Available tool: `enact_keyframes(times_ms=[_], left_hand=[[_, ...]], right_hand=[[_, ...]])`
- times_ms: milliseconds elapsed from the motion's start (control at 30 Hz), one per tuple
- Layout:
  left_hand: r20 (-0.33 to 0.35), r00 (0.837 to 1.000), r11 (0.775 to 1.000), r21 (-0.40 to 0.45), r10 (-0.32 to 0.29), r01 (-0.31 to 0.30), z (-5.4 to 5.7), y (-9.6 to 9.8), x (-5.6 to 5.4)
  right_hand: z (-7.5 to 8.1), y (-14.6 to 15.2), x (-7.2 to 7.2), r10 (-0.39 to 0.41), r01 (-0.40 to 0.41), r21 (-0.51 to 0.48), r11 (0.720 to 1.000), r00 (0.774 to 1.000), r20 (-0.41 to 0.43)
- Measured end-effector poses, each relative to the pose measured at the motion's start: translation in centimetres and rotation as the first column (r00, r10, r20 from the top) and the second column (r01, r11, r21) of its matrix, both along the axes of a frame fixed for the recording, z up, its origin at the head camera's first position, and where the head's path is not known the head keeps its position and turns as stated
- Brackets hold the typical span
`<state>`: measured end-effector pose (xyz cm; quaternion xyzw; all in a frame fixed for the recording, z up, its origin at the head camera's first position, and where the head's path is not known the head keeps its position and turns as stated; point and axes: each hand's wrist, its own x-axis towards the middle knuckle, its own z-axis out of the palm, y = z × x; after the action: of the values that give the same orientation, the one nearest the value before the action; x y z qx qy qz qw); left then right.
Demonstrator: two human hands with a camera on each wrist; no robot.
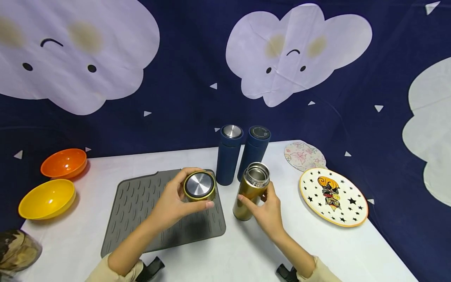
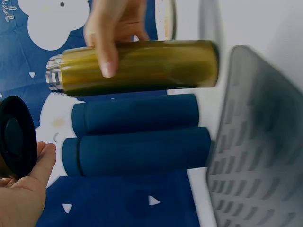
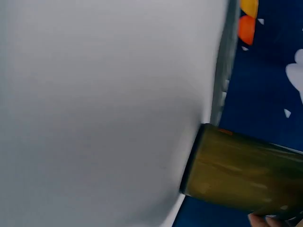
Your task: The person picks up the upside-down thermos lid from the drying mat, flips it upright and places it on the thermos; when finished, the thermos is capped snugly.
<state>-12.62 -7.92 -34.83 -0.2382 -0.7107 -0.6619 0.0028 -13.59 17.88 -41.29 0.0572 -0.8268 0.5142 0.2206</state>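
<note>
My left hand (image 1: pixel 172 203) grips the lid (image 1: pixel 200 185), gold-sided with a brushed silver top, holding it over the grey mat. In the left wrist view the dark underside of the lid (image 2: pixel 13 135) shows. With thumb and fingers round its upper body, my right hand (image 1: pixel 267 213) holds a gold thermos flask (image 1: pixel 244 199). The flask has no lid on it, and its steel mouth faces up. Its base is low over the white table; I cannot tell whether it touches. Behind stand two navy thermos flasks (image 1: pixel 227 160), (image 1: pixel 253 150), both with lids on.
A grey ridged drying mat (image 1: pixel 141 203) lies left of the gold flask. Orange (image 1: pixel 65 164) and yellow bowls (image 1: pixel 46 199) stand at the left, above a brownish jar-like object (image 1: pixel 19 250). At the right are a star-patterned plate (image 1: pixel 327 196) and a floral round mat (image 1: pixel 304 154).
</note>
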Motion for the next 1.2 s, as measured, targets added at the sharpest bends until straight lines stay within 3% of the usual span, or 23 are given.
enact_keyframes(times_ms=[200, 400, 467, 667, 1033, 1200], left_hand=[[-0.02, 0.999, 0.999, 0.025, -0.036, 0.036, 2.3, 2.1, -1.3], [-0.064, 0.992, 0.992, 0.057, -0.111, 0.115, 3.5, 6.6, -3.7], [-0.084, 0.988, 0.99, 0.05, -0.128, 0.133, 3.5, 8.2, -4.4], [-0.102, 0.99, 0.995, -0.055, -0.094, 0.089, 2.8, 10.7, -5.5], [-0.11, 0.991, 0.996, -0.069, -0.072, 0.064, 1.5, 11.5, -5.7], [-0.119, 0.991, 0.992, -0.117, -0.068, 0.054, 0.7, 11.9, -5.6]], right_hand=[[-0.4, -0.4, 0.2, 0.007, -0.007, 0.022, 1.0, 1.0, 0.0], [-0.4, -0.2, 0.4, 0.015, -0.015, 0.02, 1.0, 1.0, 0.017], [-0.5, -0.1, 0.4, 0.021, -0.022, 0.031, 0.999, 1.0, 0.014], [-0.5, -0.1, 0.3, 0.042, -0.043, 0.057, 0.997, 0.999, 0.015], [-0.5, -0.2, 0.3, 0.036, -0.036, 0.06, 0.998, 0.999, 0.004], [-0.6, -0.1, 0.5, 0.044, -0.044, 0.062, 0.997, 0.999, 0.001]])
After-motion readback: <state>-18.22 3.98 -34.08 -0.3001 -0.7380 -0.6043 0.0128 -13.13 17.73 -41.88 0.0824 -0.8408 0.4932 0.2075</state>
